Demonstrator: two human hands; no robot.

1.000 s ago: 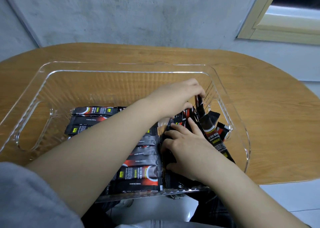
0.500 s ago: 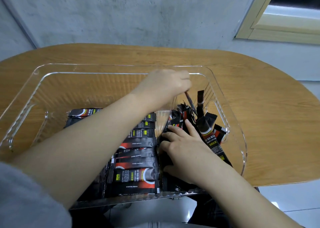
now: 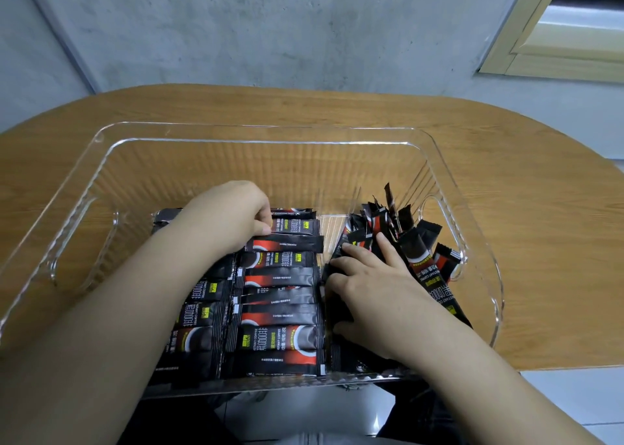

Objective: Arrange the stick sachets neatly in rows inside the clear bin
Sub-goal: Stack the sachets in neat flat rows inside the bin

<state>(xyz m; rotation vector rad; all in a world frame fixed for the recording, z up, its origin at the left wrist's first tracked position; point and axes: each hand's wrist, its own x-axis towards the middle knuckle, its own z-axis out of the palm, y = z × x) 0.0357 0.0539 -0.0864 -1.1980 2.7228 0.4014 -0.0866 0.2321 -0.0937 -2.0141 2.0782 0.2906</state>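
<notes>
The clear bin (image 3: pixel 256 128) sits on the wooden table, its near edge towards me. Black stick sachets lie flat in neat rows (image 3: pixel 280 313) over the bin's near-left floor. My left hand (image 3: pixel 233 211) is at the far end of these rows, its fingers curled down onto a sachet (image 3: pixel 293 225) there. A loose pile of sachets (image 3: pixel 418 259) leans against the bin's right wall, some standing on end. My right hand (image 3: pixel 368 286) lies on this pile, and its fingers and thumb curl round the pile's left edge.
The oval wooden table (image 3: pixel 540 242) stretches beyond the bin to the right and back. A grey concrete wall stands behind it, with a window frame (image 3: pixel 553 39) at the upper right. The bin's far half shows bare ribbed floor (image 3: pixel 236 181).
My left hand lifted a sachet out of the right-hand pile and carried it left, down to the far end of the rows. My right hand has stayed on the pile.
</notes>
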